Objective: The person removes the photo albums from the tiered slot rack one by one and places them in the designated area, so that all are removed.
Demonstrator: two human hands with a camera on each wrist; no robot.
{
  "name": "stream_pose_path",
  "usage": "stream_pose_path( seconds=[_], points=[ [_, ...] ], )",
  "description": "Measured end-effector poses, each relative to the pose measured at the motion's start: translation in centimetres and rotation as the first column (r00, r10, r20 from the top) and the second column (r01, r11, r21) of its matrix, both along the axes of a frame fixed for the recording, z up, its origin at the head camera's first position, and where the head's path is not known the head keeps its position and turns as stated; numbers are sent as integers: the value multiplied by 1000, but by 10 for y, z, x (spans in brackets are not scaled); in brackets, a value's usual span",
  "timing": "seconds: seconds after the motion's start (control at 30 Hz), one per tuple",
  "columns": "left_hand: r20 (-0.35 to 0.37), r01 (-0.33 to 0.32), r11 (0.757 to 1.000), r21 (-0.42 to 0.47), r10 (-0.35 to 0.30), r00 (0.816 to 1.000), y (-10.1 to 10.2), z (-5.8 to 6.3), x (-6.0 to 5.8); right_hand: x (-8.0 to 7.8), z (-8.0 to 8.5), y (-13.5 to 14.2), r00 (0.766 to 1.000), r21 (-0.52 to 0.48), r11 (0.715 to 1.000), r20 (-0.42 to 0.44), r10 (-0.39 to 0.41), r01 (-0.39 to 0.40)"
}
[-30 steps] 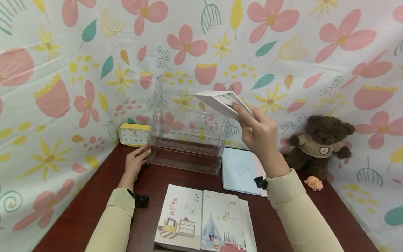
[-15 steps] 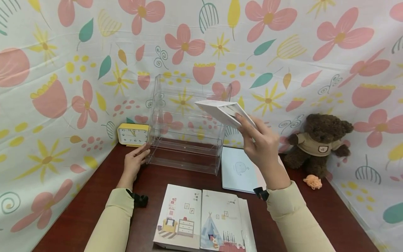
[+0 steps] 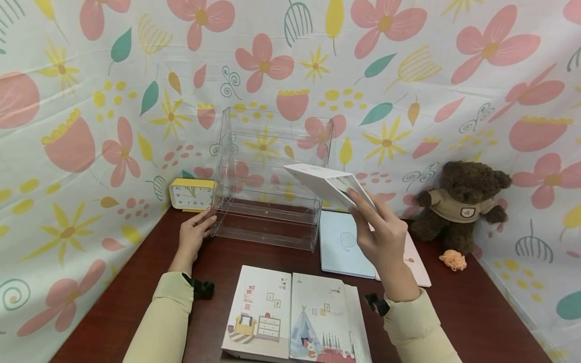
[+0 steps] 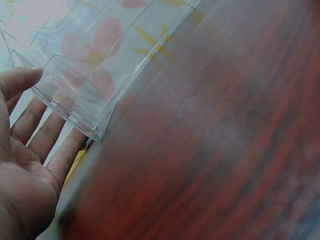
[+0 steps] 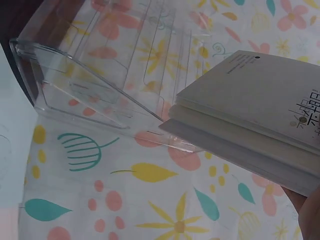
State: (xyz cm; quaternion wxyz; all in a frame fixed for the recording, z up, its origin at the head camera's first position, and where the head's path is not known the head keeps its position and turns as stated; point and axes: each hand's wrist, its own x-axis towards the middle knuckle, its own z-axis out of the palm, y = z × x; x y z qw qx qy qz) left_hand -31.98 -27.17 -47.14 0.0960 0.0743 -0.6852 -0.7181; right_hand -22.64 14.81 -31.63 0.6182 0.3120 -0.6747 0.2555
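In the head view my right hand (image 3: 381, 239) grips a white box-like set (image 3: 331, 184) by its near end, held tilted in the air before the clear plastic rack (image 3: 268, 237). Dark print marks its broad white face (image 5: 260, 90) in the right wrist view, with layers like paper or covers below. My left hand (image 3: 192, 236) touches the rack's left side. Its fingers lie fairly straight behind the side panel (image 4: 85, 75), and the thumb meets the front edge. Two illustrated white boxes or books (image 3: 263, 312) lie side by side at the front.
A yellow clock (image 3: 192, 194) stands left of the rack. Right of it lie a light blue notebook (image 3: 345, 247) and a pink one (image 3: 416, 257). Farther right sit a brown teddy bear (image 3: 467, 201) and an orange yarn-like bundle (image 3: 453, 259). A flowered cloth surrounds the table.
My right hand has come down and slightly right with the white set, uncovering more of the pink notebook. The left hand has stayed at the rack's side.
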Motion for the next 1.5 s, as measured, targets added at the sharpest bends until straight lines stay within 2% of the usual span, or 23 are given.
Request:
stream_pose_path(
  seconds=[0.23,0.47,0.57,0.8,0.97,1.03,1.1,1.2,1.27,1.37,1.5],
  points=[
    [16,6,1000,-10,-6,1000,-1,1,1,10,-8,3,999,-65,997,5,42,-42],
    [-1,-3,1000,-5,3,1000,1,0,2,15,-7,11,998,-43,998,38,54,-52],
    [3,5,1000,-8,-5,1000,1,0,3,17,-8,17,996,-38,996,43,81,-79],
    [15,-16,999,-37,17,1000,-2,0,2,19,-19,39,992,14,993,56,115,-116],
    [19,-8,999,-49,8,1000,0,0,2,25,-26,65,978,17,984,122,171,-175],
    [14,-1,999,-41,2,1000,0,0,3,28,-28,76,959,10,971,163,233,-238],
    [7,-2,1000,-29,2,1000,1,-2,3,31,-31,88,926,1,948,215,311,-319],
    [8,11,1000,-27,-11,1000,2,-3,4,32,-39,109,858,-33,902,296,420,-430],
    [11,13,999,-30,-13,1000,3,-4,4,30,-48,127,798,-68,871,370,475,-487],
    [2,14,999,-38,-14,1000,2,-3,5,26,-60,152,747,-115,876,479,462,-468],
    [-22,7,999,-36,-8,1000,1,1,5,22,-66,175,642,-202,908,651,405,-368]
  ],
)
